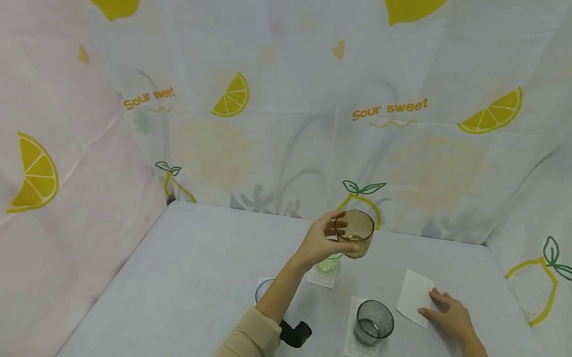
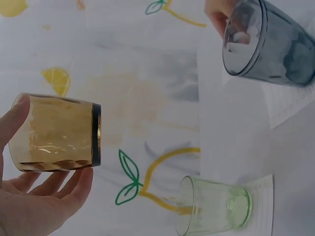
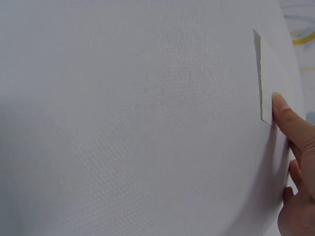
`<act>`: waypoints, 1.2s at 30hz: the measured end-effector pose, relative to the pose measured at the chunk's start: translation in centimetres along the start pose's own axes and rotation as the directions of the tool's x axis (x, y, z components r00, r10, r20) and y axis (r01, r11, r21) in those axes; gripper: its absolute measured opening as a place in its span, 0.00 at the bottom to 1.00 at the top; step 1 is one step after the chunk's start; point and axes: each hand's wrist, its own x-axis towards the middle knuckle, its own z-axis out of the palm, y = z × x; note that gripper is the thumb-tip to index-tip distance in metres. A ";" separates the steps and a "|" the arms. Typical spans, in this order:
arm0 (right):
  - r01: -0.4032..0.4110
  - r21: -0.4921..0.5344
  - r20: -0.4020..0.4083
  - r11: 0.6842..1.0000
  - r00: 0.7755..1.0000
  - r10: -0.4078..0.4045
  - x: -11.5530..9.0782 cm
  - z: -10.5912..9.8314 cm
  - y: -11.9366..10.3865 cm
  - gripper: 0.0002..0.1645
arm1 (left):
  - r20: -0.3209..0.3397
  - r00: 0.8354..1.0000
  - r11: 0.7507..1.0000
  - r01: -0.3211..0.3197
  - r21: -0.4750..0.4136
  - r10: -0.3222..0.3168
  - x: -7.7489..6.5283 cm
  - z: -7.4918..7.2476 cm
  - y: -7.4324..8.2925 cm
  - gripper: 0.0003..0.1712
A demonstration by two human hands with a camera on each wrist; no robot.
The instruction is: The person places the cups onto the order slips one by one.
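Observation:
My left hand holds an amber glass up above the table, thumb on one side and fingers on the other. In the left wrist view the amber glass shows a dark rim or base band at the end away from the palm. My right hand is low at the table's right side, thumb and fingers spread at the edge of a lined paper slip. In the right wrist view the thumb touches the paper slip, which casts a thin shadow; the other fingertips are partly hidden.
A grey-blue glass stands on another paper slip nearer me. Behind the left hand, a green glass stands on its own slip. A further glass is mostly hidden by the left forearm. Lemon-print curtains enclose the white table.

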 end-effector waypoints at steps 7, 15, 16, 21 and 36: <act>-0.002 0.017 -0.002 1.000 1.000 0.002 -0.1 0.0 -0.2 0.43 | -0.002 1.000 1.000 0.006 -0.020 -0.007 0.6 2.7 -0.5 0.44; -0.017 0.030 0.004 0.999 1.000 0.017 -0.1 0.0 -0.2 0.45 | -0.018 0.999 0.999 0.028 -0.019 -0.028 1.2 5.5 -1.5 0.43; -0.018 0.031 0.004 0.999 1.000 0.018 -0.1 0.0 -0.2 0.45 | -0.023 0.999 0.999 0.029 -0.019 -0.029 1.3 5.8 -1.6 0.42; -0.013 0.027 0.000 1.000 1.000 0.013 -0.1 0.1 -0.1 0.45 | -0.044 0.997 0.998 0.066 -0.015 -0.067 1.8 7.4 -2.3 0.43; 0.016 0.010 -0.024 1.000 1.000 -0.016 -0.1 0.2 0.1 0.42 | -0.109 0.977 0.966 0.198 0.168 -0.181 3.7 12.1 -3.7 0.39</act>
